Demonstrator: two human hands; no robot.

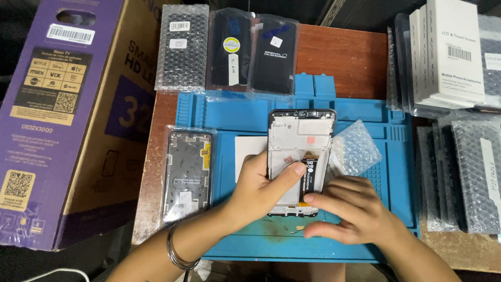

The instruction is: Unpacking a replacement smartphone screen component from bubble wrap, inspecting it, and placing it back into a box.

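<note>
A phone screen frame (301,137) lies back side up on the blue work mat (245,112), showing its pale metal plate and a black flex strip. My left hand (259,189) grips the frame's lower left edge, thumb pressed across its lower middle. My right hand (352,209) rests at the frame's lower right, with the index fingertip touching the black strip near the bottom. A piece of bubble wrap (356,148) sits just right of the frame. A white card (246,151) lies under the frame's left side.
A second screen frame in a clear bag (187,175) lies on the mat's left edge. Bagged screens (229,48) line the back. White boxes (451,49) and bubble-wrapped parts (469,172) stack at right. A large cardboard television box (62,115) stands left.
</note>
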